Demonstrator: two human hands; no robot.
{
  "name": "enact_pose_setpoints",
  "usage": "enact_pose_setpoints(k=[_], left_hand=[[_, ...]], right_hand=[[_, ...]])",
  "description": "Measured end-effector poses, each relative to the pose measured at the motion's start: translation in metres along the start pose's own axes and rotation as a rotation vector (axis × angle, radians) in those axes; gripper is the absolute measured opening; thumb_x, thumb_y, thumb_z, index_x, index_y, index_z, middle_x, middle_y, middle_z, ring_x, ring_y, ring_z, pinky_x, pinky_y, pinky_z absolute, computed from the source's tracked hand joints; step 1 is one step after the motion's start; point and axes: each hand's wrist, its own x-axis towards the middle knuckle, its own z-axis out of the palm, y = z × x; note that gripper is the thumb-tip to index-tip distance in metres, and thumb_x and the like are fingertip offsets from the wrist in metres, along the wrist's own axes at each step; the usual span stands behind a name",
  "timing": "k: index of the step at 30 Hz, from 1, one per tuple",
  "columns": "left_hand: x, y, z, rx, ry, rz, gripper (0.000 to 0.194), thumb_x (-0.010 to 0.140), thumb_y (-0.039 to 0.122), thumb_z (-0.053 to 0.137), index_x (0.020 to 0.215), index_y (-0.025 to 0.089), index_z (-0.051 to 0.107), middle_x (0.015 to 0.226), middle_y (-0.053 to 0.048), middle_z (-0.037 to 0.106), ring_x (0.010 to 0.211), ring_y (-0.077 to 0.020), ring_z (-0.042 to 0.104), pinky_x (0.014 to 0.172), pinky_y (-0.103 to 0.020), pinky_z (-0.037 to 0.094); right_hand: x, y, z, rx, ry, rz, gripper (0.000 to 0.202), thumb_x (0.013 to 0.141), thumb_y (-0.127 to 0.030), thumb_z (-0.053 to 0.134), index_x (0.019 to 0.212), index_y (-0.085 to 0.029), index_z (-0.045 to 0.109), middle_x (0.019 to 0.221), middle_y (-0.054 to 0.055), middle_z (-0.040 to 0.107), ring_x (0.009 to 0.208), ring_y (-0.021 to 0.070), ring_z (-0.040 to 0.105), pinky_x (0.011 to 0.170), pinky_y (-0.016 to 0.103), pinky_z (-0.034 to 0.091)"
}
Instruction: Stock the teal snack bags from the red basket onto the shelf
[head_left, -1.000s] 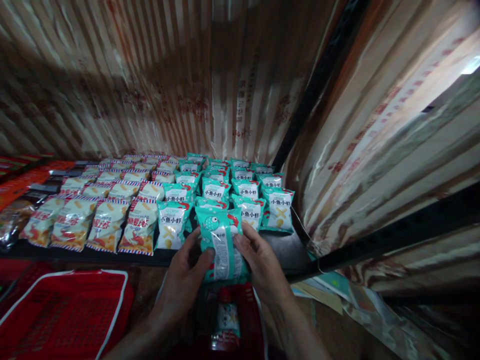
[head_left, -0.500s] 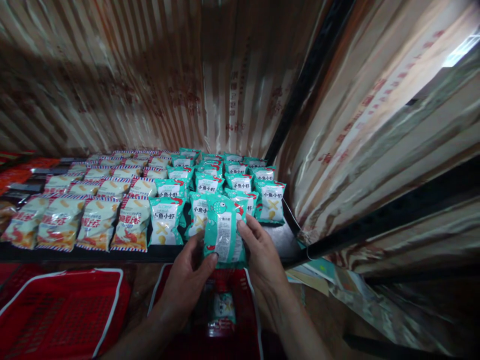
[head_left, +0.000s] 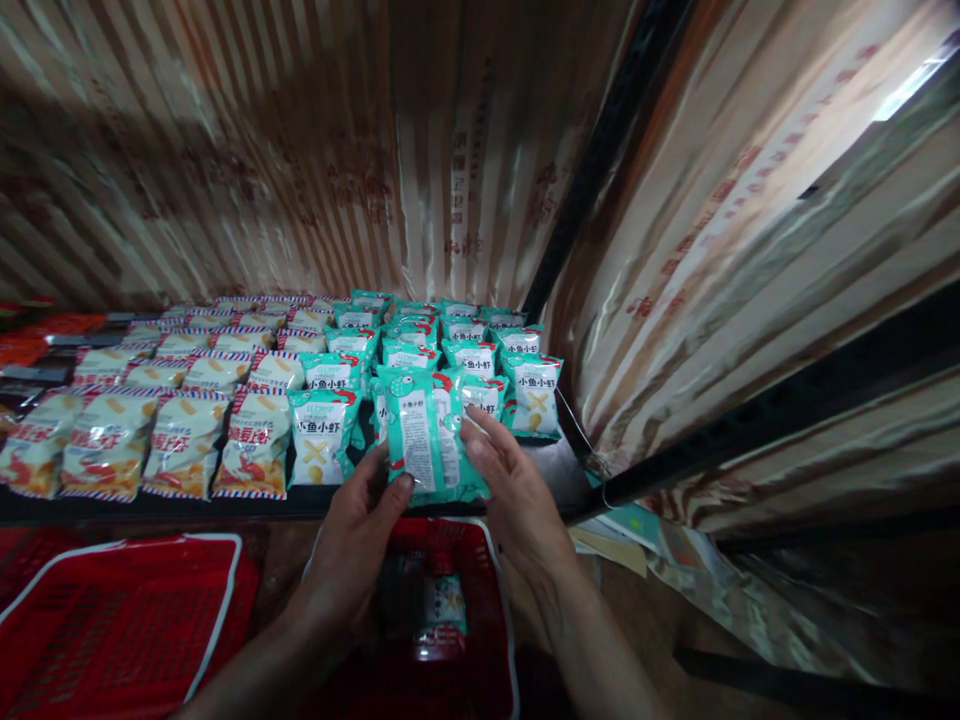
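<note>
A teal snack bag (head_left: pixel 418 440) hangs over the shelf's front edge, its printed back towards me. My left hand (head_left: pixel 364 525) grips its lower left side, thumb in front and fingers behind. On the right edge, my right hand (head_left: pixel 514 485) is closed with its fingers against the bag. Behind it, rows of matching teal snack bags (head_left: pixel 534 395) stand upright on the shelf, partly covered by the held one. Below my hands sits a red basket (head_left: pixel 491 590) with a red-and-teal package (head_left: pixel 444 600) inside.
Rows of cream-coloured snack bags (head_left: pixel 184 445) fill the shelf to the left. Another red basket (head_left: pixel 120 620) with a white handle stands at lower left. A dark metal shelf post (head_left: pixel 600 160) and a dark bar (head_left: pixel 720 430) run along the right, near hanging printed sheeting (head_left: pixel 750 200).
The held snack bag and both hands have shifted slightly left and up in view. The bag is turned a little, showing more of its right part. Both hands still hold it.
</note>
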Motion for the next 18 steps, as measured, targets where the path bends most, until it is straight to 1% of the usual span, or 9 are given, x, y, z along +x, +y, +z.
enact_pose_setpoints(k=[2, 5, 9, 11, 14, 16, 18], left_hand=[[0.001, 0.0018, -0.0012, -0.007, 0.03, 0.001, 0.053, 0.078, 0.033, 0.067, 0.128, 0.02, 0.053, 0.126, -0.007, 0.063, 0.118, -0.0214, 0.056, 0.103, -0.035, 0.042], [0.0023, 0.0045, -0.0012, -0.047, 0.07, -0.004, 0.051, 0.076, 0.032, 0.069, 0.124, 0.02, 0.056, 0.121, -0.005, 0.066, 0.112, -0.0205, 0.06, 0.099, -0.033, 0.045], [0.0021, 0.007, 0.0022, -0.139, 0.137, -0.076, 0.05, 0.069, 0.032, 0.074, 0.115, 0.019, 0.061, 0.107, -0.005, 0.07, 0.097, -0.0207, 0.066, 0.081, -0.03, 0.053], [0.0014, 0.0079, 0.0042, -0.182, 0.178, -0.109, 0.048, 0.065, 0.031, 0.077, 0.108, 0.018, 0.063, 0.101, -0.005, 0.071, 0.09, -0.0199, 0.067, 0.072, -0.027, 0.054], [0.0008, 0.0087, 0.0061, -0.234, 0.221, -0.111, 0.044, 0.061, 0.03, 0.079, 0.101, 0.016, 0.064, 0.097, -0.005, 0.071, 0.085, -0.0183, 0.068, 0.067, -0.024, 0.054], [0.0011, 0.0086, 0.0059, -0.247, 0.214, -0.096, 0.043, 0.061, 0.03, 0.08, 0.098, 0.016, 0.064, 0.098, -0.005, 0.071, 0.086, -0.0177, 0.067, 0.067, -0.024, 0.054], [0.0017, 0.008, 0.0048, -0.221, 0.174, -0.09, 0.042, 0.063, 0.032, 0.079, 0.098, 0.015, 0.063, 0.099, -0.005, 0.07, 0.084, -0.0173, 0.067, 0.067, -0.024, 0.054]], right_hand=[[-0.0013, -0.0002, -0.0018, -0.036, -0.027, 0.025, 0.055, 0.068, -0.04, 0.078, 0.118, -0.025, 0.06, 0.113, 0.006, 0.067, 0.104, 0.0212, 0.062, 0.082, 0.032, 0.05], [-0.0021, 0.0008, -0.0029, -0.054, -0.095, 0.063, 0.05, 0.068, -0.036, 0.079, 0.114, -0.025, 0.062, 0.105, 0.004, 0.068, 0.09, 0.0185, 0.065, 0.072, 0.03, 0.052], [-0.0008, 0.0049, -0.0028, -0.072, -0.112, 0.025, 0.042, 0.066, -0.032, 0.08, 0.105, -0.024, 0.066, 0.092, 0.002, 0.069, 0.081, 0.0162, 0.064, 0.066, 0.027, 0.052], [-0.0002, 0.0069, -0.003, -0.074, -0.131, 0.009, 0.04, 0.066, -0.03, 0.079, 0.104, -0.024, 0.067, 0.088, 0.001, 0.07, 0.078, 0.0153, 0.063, 0.064, 0.026, 0.051], [-0.0002, 0.0084, -0.0037, -0.075, -0.168, 0.005, 0.04, 0.068, -0.026, 0.077, 0.107, -0.026, 0.066, 0.089, 0.0, 0.07, 0.077, 0.014, 0.062, 0.065, 0.025, 0.049], [-0.0007, 0.008, -0.0036, -0.076, -0.167, -0.011, 0.04, 0.07, -0.025, 0.076, 0.108, -0.026, 0.066, 0.091, 0.0, 0.07, 0.079, 0.0137, 0.061, 0.066, 0.024, 0.048], [-0.0012, 0.0066, -0.0027, -0.06, -0.143, -0.02, 0.04, 0.069, -0.025, 0.076, 0.108, -0.025, 0.066, 0.092, 0.0, 0.07, 0.079, 0.0138, 0.06, 0.067, 0.024, 0.047]])
